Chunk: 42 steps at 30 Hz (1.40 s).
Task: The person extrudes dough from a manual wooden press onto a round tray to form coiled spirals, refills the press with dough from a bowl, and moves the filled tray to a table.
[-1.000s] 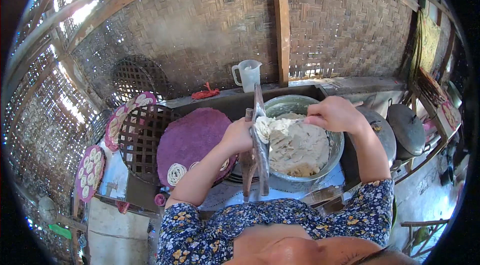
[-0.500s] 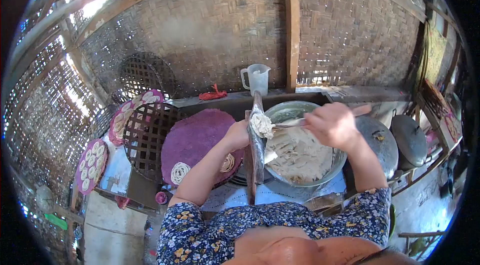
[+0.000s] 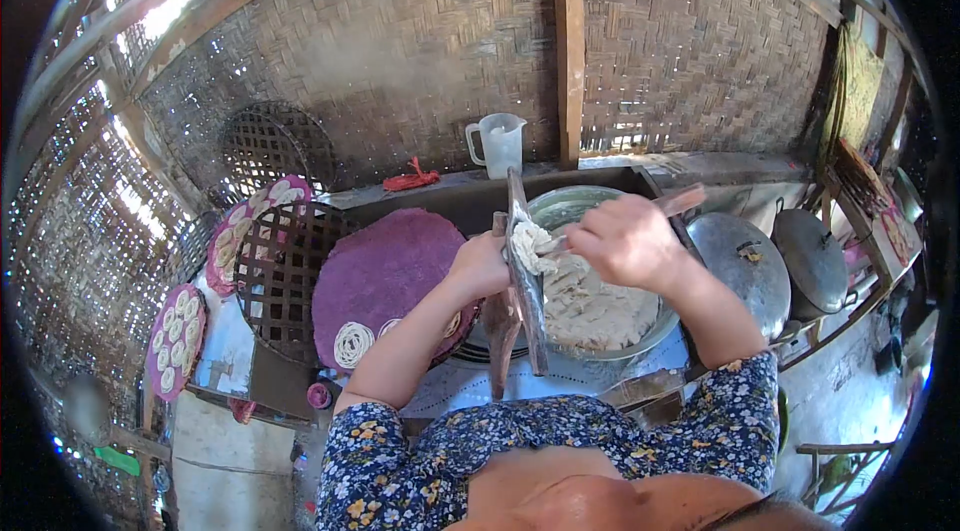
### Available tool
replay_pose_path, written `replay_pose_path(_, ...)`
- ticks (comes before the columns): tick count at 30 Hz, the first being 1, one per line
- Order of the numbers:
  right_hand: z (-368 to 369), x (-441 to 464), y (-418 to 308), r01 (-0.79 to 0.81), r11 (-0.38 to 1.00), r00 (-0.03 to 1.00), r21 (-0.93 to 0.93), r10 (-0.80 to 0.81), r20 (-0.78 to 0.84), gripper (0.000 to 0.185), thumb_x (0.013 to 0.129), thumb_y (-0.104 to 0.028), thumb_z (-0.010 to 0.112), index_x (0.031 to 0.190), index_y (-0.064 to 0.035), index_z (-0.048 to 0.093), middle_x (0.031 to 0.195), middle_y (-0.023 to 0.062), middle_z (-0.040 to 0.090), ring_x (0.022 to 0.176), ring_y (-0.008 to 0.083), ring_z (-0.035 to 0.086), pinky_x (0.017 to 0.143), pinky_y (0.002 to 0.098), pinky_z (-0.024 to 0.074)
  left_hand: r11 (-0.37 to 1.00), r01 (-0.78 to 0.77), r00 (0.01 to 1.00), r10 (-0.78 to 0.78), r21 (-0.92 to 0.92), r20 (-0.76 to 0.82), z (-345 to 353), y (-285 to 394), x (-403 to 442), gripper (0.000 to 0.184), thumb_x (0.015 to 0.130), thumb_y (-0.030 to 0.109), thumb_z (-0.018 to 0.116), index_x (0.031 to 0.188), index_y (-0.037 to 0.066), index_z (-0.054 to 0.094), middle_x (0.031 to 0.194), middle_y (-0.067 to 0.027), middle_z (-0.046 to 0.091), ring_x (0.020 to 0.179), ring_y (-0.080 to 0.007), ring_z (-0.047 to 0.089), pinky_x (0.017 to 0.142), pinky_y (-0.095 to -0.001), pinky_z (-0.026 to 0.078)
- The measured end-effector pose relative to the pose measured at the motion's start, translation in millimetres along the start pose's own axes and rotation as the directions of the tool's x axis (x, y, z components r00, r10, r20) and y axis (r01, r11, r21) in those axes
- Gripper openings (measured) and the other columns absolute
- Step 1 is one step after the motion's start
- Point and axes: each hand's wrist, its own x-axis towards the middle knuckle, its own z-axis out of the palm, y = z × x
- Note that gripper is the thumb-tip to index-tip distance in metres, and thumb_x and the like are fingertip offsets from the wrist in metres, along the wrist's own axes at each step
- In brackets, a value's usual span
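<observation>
Colours and patterns, clockwise.
Brown woven wall [image 3: 420, 61] at 12 o'clock; off-white dough [image 3: 600, 314] at 4; navy floral garment [image 3: 490, 427] at 6; purple mat [image 3: 380, 266] at 8.

The hands [image 3: 622, 243] hide parts of the utensil [image 3: 682, 201] and wooden tool [image 3: 530, 306] (left fingertips out of sight).

One pitcher [image 3: 503, 149], one bowl [image 3: 562, 203] of dough [image 3: 600, 316], one two-armed wooden tool [image 3: 528, 306], one wooden-handled utensil [image 3: 685, 199], one red cord bundle [image 3: 411, 178], one large purple mat [image 3: 385, 266], two metal lids [image 3: 735, 281], at least two openwork baskets [image 3: 268, 281] and at least two smaller purple mats [image 3: 166, 389] were seen.
</observation>
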Motion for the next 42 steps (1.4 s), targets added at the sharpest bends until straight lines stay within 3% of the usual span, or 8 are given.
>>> replay_pose_path(9,-27,-12,21,-0.227,0.973,0.971,0.05,0.23,-0.068,0.016,0.063,-0.019,0.07,0.069,-0.0111,0.058,0.057,0.0019,0.051,0.054,0.0197,0.055,0.05,0.0335,0.0435,0.976,0.012,1.0,-0.011,-0.218,0.002,-11,-27,6,0.043,0.074,0.038,0.062,0.104,0.008,0.061,0.098,-0.0133,0.063,0.089,-0.0277,0.061,0.077,-0.0356,0.047)
replay_pose_path(16,57,-59,7,-0.518,0.745,0.755,0.422,0.629,-0.185,0.021,0.061,-0.014,0.075,0.077,-0.0063,0.063,0.064,0.0066,0.061,0.056,0.0202,0.061,0.051,0.0304,0.0472,0.477,0.038,0.98,0.155,-0.878,0.127,0,-39,10,0.026,0.073,0.007,0.066,0.098,0.002,0.062,0.093,-0.0068,0.063,0.08,-0.0154,0.061,0.07,-0.0297,0.05)
replay_pose_path(22,44,-66,-3,-0.474,0.703,0.828,0.531,0.561,-0.003,0.022,0.064,0.001,0.073,0.08,0.0051,0.06,0.074,0.0119,0.063,0.066,0.0162,0.064,0.057,0.0243,0.0527,0.402,0.148,0.985,0.022,-0.904,0.171,-6,-48,13,0.023,0.079,0.002,0.057,0.102,0.001,0.059,0.091,-0.0075,0.062,0.077,-0.0157,0.062,0.066,-0.0289,0.052)
replay_pose_path(23,33,-56,-5,-0.451,0.707,0.841,0.544,0.542,-0.008,0.022,0.062,-0.001,0.074,0.079,0.0036,0.06,0.07,0.0104,0.063,0.063,0.017,0.064,0.055,0.0249,0.051,0.234,0.222,0.973,0.012,-0.946,0.231,-5,-51,15,0.026,0.078,0.012,0.061,0.102,0.002,0.06,0.094,-0.0093,0.063,0.082,-0.0176,0.062,0.071,-0.0309,0.051)
replay_pose_path(25,21,-48,1,-0.434,0.764,0.857,0.476,0.514,-0.042,0.022,0.061,-0.002,0.074,0.078,0.0016,0.061,0.066,0.0092,0.062,0.06,0.018,0.063,0.053,0.0261,0.0488,0.741,0.063,0.992,0.03,-0.668,0.127,-8,-48,12,0.028,0.075,0.011,0.063,0.102,0.006,0.06,0.09,-0.0062,0.063,0.079,-0.0167,0.061,0.07,-0.0308,0.05)
replay_pose_path(27,7,-40,11,-0.419,0.836,0.868,0.354,0.484,-0.115,0.021,0.059,-0.005,0.074,0.076,-0.0021,0.062,0.062,0.0077,0.061,0.055,0.0194,0.059,0.049,0.0284,0.0442,0.958,-0.12,0.992,0.125,-0.262,0.002,-15,-37,7,0.034,0.073,0.02,0.064,0.105,0.009,0.062,0.093,-0.0073,0.064,0.086,-0.0194,0.061,0.075,-0.0314,0.047)
replay_pose_path(31,-26,-20,26,-0.292,0.949,0.953,0.121,0.3,-0.051,0.021,0.058,-0.015,0.072,0.074,-0.0088,0.06,0.061,0.0034,0.056,0.056,0.022,0.057,0.051,0.0336,0.044,0.987,-0.019,1.0,0.02,-0.16,0.003,-19,-14,2,0.041,0.074,0.036,0.057,0.103,0.007,0.06,0.1,-0.0198,0.06,0.093,-0.0352,0.057,0.081,-0.0392,0.045)
replay_pose_path(42,3,8,-18,0.006,0.999,0.997,-0.04,-0.003,0.08,0.011,0.064,-0.016,0.056,0.073,-0.0111,0.052,0.064,0.0003,0.048,0.061,0.0164,0.053,0.055,0.0315,0.0412,0.998,-0.02,0.997,0.024,-0.061,0.079,5,-16,6,0.041,0.07,0.037,0.059,0.098,0.007,0.063,0.096,-0.0202,0.061,0.091,-0.0356,0.058,0.08,-0.0406,0.045)
